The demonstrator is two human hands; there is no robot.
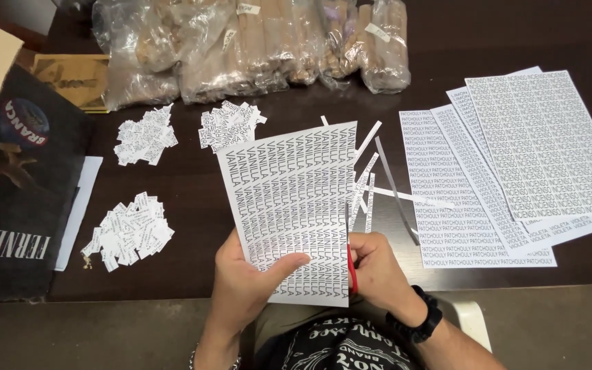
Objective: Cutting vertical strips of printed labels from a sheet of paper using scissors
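Nearest the camera, the left hand pinches the lower left corner of a printed sheet, thumb pressed flat on its face, holding it tilted up over the near edge of the bench. The right hand is closed around red-handled scissors, whose thin blade runs up along the right side of the sheet, so the two hands sit close together, each clamped on its own thing. The sheet is stiff white paper covered in dense columns of black text, and it looks almost whole: judging by that, only a narrow edge is being trimmed and nearly all of this page is still to be cut. Just beyond it lie slim paper strips, long and curling, fanned out on the dark, smooth, slightly glossy wood. To the left, three loose heaps of small cut labels show finished work; they are tiny, ragged-looking rectangles piled at random. To the right, several uncut printed sheets overlap flat, so much appears left to do. On the far left lies a dark matte box with a flat sheet of white paper tucked beneath its edge. Farthest away, crinkled clear plastic bags hold brown bundled sticks.
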